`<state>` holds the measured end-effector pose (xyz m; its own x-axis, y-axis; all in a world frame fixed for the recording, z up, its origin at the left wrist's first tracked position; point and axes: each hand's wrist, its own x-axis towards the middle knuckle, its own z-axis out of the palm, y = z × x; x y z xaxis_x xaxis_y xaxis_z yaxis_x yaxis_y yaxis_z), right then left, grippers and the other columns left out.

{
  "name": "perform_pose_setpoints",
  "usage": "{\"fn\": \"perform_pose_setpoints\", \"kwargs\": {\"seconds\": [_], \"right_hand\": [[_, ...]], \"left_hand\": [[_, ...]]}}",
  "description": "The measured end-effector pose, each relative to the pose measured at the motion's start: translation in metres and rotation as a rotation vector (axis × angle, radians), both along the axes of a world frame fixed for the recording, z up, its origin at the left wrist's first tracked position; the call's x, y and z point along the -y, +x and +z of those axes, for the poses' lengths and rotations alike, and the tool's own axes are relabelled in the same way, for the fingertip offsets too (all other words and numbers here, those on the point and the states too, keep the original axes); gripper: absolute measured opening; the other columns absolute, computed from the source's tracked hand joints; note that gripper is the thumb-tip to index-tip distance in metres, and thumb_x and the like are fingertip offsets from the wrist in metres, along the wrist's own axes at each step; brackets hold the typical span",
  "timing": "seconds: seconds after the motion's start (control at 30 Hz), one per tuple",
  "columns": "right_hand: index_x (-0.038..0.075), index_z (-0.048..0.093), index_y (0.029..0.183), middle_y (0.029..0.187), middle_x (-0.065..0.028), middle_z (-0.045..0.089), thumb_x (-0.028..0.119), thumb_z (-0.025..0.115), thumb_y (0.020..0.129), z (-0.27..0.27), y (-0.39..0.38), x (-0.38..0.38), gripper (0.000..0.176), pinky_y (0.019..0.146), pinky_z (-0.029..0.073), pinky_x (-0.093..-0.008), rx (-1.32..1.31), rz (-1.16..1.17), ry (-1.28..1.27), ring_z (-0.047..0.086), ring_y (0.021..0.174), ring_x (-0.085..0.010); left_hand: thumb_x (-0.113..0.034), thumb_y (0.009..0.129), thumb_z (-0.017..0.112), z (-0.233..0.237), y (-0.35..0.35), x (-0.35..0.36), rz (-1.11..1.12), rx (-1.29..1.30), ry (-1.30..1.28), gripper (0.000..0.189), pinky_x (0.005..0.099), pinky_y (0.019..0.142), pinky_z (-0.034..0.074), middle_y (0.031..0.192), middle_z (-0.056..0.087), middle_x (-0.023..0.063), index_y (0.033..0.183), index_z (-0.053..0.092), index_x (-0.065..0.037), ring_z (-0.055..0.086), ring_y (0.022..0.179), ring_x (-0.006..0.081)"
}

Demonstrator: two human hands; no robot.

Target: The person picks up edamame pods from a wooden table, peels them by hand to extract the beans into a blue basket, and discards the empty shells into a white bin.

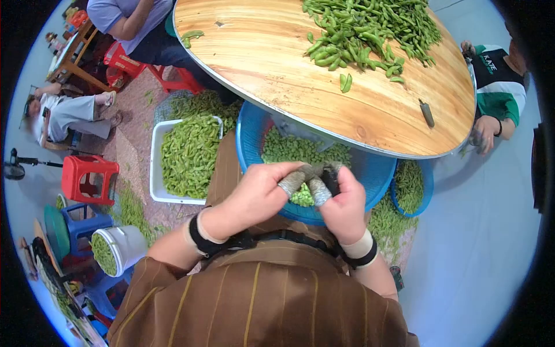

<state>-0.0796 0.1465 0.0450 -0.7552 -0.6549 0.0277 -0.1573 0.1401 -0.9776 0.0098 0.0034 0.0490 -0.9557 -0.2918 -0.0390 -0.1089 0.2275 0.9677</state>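
My left hand [254, 191] and my right hand [345, 211] meet fingertip to fingertip above a blue basin [250, 147]. Grey, worn wraps cover several fingers and thumbs. Both hands are closed in a pinch; whatever is between the fingertips is hidden. Beneath them, shelled green beans [306, 149] lie in the basin. Just beyond, a round wooden tabletop [260, 58] carries a heap of green bean pods [370, 34]. A few loose pods [346, 82] and a dark, finger-shaped piece [426, 113] lie nearer its edge.
Left of my legs stands a white tub [155, 173] of green pods. A smaller blue basin [428, 185] is at the right. Red stool [89, 178], white bucket [128, 248] and scattered pods occupy the left floor. Other people sit around, one at the table's right [497, 87].
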Motion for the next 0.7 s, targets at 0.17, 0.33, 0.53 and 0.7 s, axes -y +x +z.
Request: {"fn": "perform_pose_setpoints", "kwargs": {"seconds": [0.17, 0.33, 0.53, 0.7], "right_hand": [[0.000, 0.057, 0.093, 0.081, -0.0204, 0.059, 0.007, 0.059, 0.078, -0.016, 0.004, -0.015, 0.017, 0.066, 0.048, -0.0365, -0.347, 0.032, 0.155, 0.059, 0.073, -0.0362], [0.000, 0.055, 0.095, 0.080, -0.0180, 0.061, 0.006, 0.056, 0.080, -0.022, 0.003, -0.024, 0.016, 0.064, 0.048, -0.0364, 0.009, 0.065, 0.194, 0.060, 0.069, -0.0330], [0.001, 0.048, 0.117, 0.083, -0.0031, 0.060, 0.005, 0.044, 0.091, -0.006, -0.002, -0.026, 0.027, 0.046, 0.044, -0.0191, 0.335, 0.160, 0.127, 0.050, 0.057, -0.0051], [0.002, 0.053, 0.109, 0.079, -0.0005, 0.060, -0.002, 0.043, 0.082, -0.008, -0.002, -0.023, 0.029, 0.045, 0.043, -0.0207, 0.433, 0.146, 0.067, 0.051, 0.053, -0.0055]], "left_hand": [[-0.006, 0.087, 0.051, -0.022, -0.004, -0.014, 0.009, 0.030, -0.024, 0.021, 0.0282, 0.068, 0.050, 0.082, 0.067, 0.0088, 0.102, 0.062, 0.002, 0.062, 0.076, 0.0140], [-0.002, 0.085, 0.050, -0.031, -0.010, -0.007, 0.090, 0.023, -0.133, 0.020, 0.0266, 0.067, 0.049, 0.081, 0.064, 0.0064, 0.102, 0.061, 0.002, 0.059, 0.073, 0.0119], [0.000, 0.084, 0.051, -0.038, -0.006, -0.003, -0.010, -0.001, -0.106, 0.022, 0.0269, 0.070, 0.047, 0.087, 0.061, 0.0067, 0.104, 0.060, 0.001, 0.057, 0.078, 0.0119], [0.002, 0.080, 0.051, -0.033, -0.007, -0.005, -0.061, -0.061, -0.192, 0.025, 0.0321, 0.073, 0.047, 0.087, 0.060, 0.0122, 0.103, 0.060, 0.001, 0.059, 0.082, 0.0222]]}}
